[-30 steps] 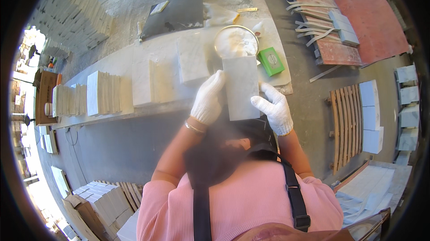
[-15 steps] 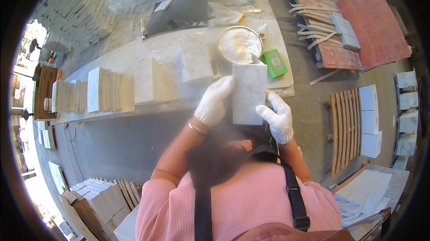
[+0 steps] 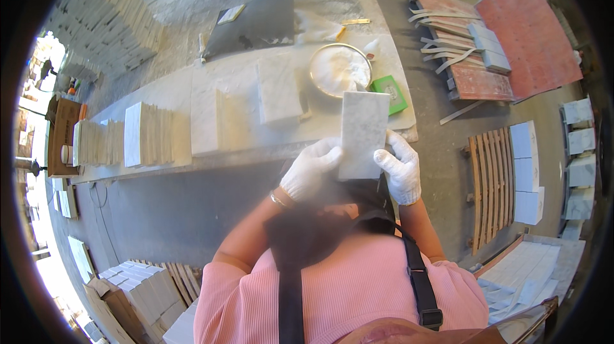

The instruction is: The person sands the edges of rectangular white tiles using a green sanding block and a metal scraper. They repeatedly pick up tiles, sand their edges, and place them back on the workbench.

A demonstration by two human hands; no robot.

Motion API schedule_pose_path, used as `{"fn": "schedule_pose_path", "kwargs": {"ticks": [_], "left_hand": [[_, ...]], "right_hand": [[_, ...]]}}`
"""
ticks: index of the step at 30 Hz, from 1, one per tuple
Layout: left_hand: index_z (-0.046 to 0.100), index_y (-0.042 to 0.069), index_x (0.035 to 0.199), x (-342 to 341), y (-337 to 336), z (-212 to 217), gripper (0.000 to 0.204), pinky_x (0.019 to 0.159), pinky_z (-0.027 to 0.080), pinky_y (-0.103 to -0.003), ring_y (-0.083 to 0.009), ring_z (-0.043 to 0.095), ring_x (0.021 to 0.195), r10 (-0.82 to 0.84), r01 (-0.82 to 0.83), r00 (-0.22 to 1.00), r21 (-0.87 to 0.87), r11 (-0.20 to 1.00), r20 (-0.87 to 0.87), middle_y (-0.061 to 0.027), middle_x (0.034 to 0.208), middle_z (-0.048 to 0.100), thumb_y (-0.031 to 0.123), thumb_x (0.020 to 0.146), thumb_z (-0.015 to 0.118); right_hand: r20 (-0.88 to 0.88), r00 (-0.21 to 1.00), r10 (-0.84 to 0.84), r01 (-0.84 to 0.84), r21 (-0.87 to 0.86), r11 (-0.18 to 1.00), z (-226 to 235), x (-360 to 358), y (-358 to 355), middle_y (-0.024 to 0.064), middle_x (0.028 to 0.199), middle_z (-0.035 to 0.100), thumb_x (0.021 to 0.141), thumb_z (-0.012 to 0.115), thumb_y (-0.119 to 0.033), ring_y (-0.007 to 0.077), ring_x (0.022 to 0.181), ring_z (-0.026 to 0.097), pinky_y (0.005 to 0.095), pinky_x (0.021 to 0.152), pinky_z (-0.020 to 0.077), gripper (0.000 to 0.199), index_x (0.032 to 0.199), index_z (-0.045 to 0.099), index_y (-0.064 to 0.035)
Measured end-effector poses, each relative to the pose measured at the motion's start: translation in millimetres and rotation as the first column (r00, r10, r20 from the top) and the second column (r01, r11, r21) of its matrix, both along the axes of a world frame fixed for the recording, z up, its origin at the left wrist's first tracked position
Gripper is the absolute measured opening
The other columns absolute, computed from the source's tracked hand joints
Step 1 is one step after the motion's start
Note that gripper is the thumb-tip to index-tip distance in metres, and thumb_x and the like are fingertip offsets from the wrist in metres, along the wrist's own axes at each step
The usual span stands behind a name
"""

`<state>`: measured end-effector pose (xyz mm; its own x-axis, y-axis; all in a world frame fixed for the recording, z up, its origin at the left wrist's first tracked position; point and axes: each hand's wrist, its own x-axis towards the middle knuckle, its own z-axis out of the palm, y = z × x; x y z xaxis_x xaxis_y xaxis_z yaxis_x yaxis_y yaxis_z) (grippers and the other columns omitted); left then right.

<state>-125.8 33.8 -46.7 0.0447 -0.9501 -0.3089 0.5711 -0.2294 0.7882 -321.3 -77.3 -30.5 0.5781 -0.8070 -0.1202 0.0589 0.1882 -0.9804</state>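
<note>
Since a second ago I have drawn the pale marble tile (image 3: 363, 134) nearer to my body, away from the round pan, and both gloved hands have slid with it. My left hand (image 3: 311, 169), in a white glove, curls closed around the tile's lower left corner, fingers on its face. My right hand (image 3: 400, 168), also gloved in white, is closed on the lower right edge, thumb against the side. I hold the tile upright between them, long side running away from me, just over the near edge of the dusty workbench (image 3: 224, 88).

Just beyond the tile's far end sits a round metal pan of white powder (image 3: 340, 69), with a green pad (image 3: 391, 93) touching its right side. To the left, a square stone block (image 3: 279, 91) lies flat on the bench, and farther left a row of thin tiles stands on edge (image 3: 144, 134). On the floor to my right are wooden slats (image 3: 491, 184) and a reddish slab (image 3: 529, 30) farther off.
</note>
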Motion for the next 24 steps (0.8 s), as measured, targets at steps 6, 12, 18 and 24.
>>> {"fn": "schedule_pose_path", "kwargs": {"ticks": [6, 12, 18, 24], "left_hand": [[0.062, -0.002, 0.136, 2, 8, 6, 0.055, 0.098, 0.052, -0.033, -0.0150, 0.064, 0.111, -0.142, 0.142, 0.987, 0.004, 0.990, 0.078, -0.0081, 0.128, 0.068, 0.035, 0.098, 0.074], [0.059, -0.005, 0.140, -2, 16, 12, 0.060, 0.104, 0.050, -0.035, -0.0179, 0.063, 0.118, -0.092, 0.101, 0.988, -0.070, 0.992, 0.124, -0.0112, 0.132, 0.068, 0.031, 0.095, 0.078], [0.058, -0.005, 0.142, -7, 11, -5, 0.056, 0.101, 0.051, -0.033, -0.0153, 0.063, 0.116, 0.151, -0.150, 0.988, 0.019, 0.988, -0.026, -0.0095, 0.130, 0.069, 0.021, 0.096, 0.077], [0.062, -0.005, 0.135, 28, 24, -24, 0.048, 0.094, 0.054, -0.034, -0.0175, 0.068, 0.105, 0.212, -0.213, 0.974, 0.006, 0.977, -0.075, -0.0092, 0.118, 0.072, 0.013, 0.092, 0.074]], "right_hand": [[0.094, 0.995, -0.026, 0.018, 0.078, 0.997, -3, -5, -4, 0.0132, 0.136, 0.066, 0.094, 0.065, -0.002, 0.0198, 0.123, 0.060, 0.0332, 0.108, 0.0454, 0.054, 0.146, 0.054, 0.0092], [0.095, 0.989, -0.109, 0.100, 0.095, 0.990, 3, 4, 1, 0.0115, 0.129, 0.067, 0.096, 0.065, -0.003, 0.0201, 0.119, 0.062, 0.0333, 0.105, 0.0474, 0.045, 0.138, 0.059, 0.0079], [0.011, 1.000, -0.026, 0.023, 0.175, 0.984, 5, 20, 16, 0.0117, 0.118, 0.070, 0.098, 0.068, -0.010, 0.0173, 0.105, 0.066, 0.0316, 0.093, 0.0523, 0.036, 0.130, 0.060, 0.0049], [-0.097, 0.987, 0.132, -0.124, 0.082, 0.989, -12, 0, -20, 0.0132, 0.108, 0.074, 0.105, 0.056, -0.038, 0.0144, 0.084, 0.068, 0.0271, 0.072, 0.0511, 0.050, 0.133, 0.059, 0.0028]]}}
